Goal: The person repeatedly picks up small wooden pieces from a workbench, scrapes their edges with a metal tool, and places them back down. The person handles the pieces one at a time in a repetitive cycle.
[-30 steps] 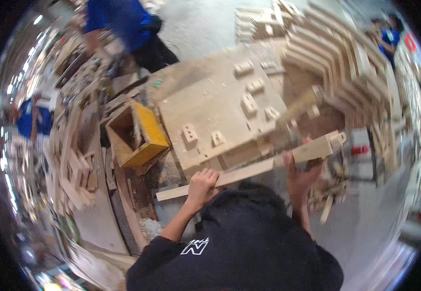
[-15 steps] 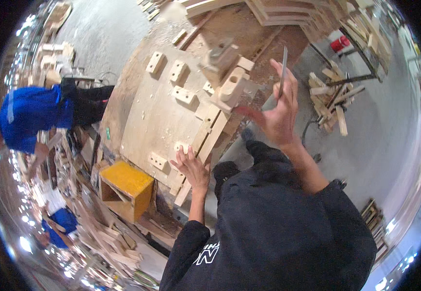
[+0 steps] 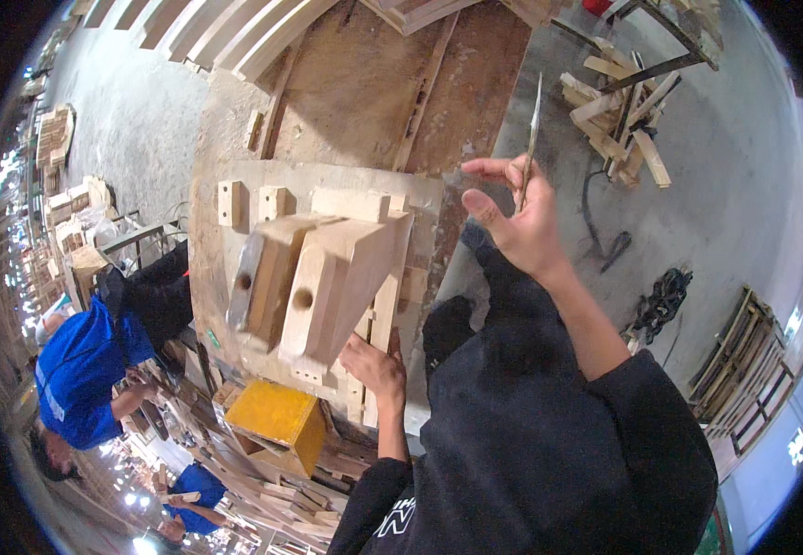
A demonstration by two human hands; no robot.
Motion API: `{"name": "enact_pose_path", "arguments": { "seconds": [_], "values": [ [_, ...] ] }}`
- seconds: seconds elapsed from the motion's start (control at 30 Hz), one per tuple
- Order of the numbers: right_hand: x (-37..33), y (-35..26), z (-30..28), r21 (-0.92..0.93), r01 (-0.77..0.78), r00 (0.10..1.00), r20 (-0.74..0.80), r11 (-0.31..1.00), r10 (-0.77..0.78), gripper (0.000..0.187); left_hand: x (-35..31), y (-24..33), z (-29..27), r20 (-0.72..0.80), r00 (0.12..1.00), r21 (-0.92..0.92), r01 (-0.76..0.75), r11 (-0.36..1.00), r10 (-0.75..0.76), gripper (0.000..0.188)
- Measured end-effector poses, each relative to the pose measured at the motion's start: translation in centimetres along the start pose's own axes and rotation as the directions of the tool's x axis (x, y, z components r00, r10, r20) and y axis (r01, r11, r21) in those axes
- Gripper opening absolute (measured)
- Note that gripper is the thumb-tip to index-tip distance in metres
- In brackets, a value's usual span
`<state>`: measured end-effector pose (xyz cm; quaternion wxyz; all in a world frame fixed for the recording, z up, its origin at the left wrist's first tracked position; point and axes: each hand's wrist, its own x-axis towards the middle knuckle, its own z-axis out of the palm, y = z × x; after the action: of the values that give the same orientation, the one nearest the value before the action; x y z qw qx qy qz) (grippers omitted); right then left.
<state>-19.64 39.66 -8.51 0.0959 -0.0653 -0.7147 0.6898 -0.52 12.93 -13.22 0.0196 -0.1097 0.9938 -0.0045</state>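
Head view, left hand point(image 3: 375, 368) gripping wooden piece point(image 3: 327, 282)

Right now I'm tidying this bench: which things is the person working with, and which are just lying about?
In hand:
left hand holds wooden piece
right hand holds thin strip

Lying about:
yellow box
small blocks on the bench
offcut pile

My right hand point(image 3: 517, 222) has let go of the long beam and now pinches a thin strip point(image 3: 531, 139) (raised upright). My left hand point(image 3: 375, 365) now props two wooden blocks point(image 3: 318, 277) up.
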Motion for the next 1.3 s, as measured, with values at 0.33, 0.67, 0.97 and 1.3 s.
{"name": "enact_pose_path", "arguments": {
  "seconds": [0.33,0.67,0.97,1.3],
  "values": [
    [-0.4,1.8,1.1,0.105,-0.08,0.991,0.116,0.991,0.068,0.067,0.4,0.4,-0.3,0.032,0.999,-0.057,-0.016,0.998,0.018,0.085],
    [0.2,-6.1,7.2,0.342,0.299,0.87,0.286,0.891,-0.402,0.091,-0.2,-0.4,-0.6,-0.086,0.996,-0.21,-0.036,0.977,0.018,0.05],
    [-2.3,-4.2,10.2,0.091,0.553,0.833,-0.025,0.828,-0.553,0.067,-0.8,0.1,-0.7,-0.136,0.979,-0.088,0.139,0.986,-0.151,0.099],
    [-3.5,-5.8,12.0,-0.112,0.518,0.853,0.132,0.848,-0.504,0.072,-15.6,-5.3,3.4,0.05,0.333,-0.64,0.735,0.226,-0.942,0.095]
  ]
}}
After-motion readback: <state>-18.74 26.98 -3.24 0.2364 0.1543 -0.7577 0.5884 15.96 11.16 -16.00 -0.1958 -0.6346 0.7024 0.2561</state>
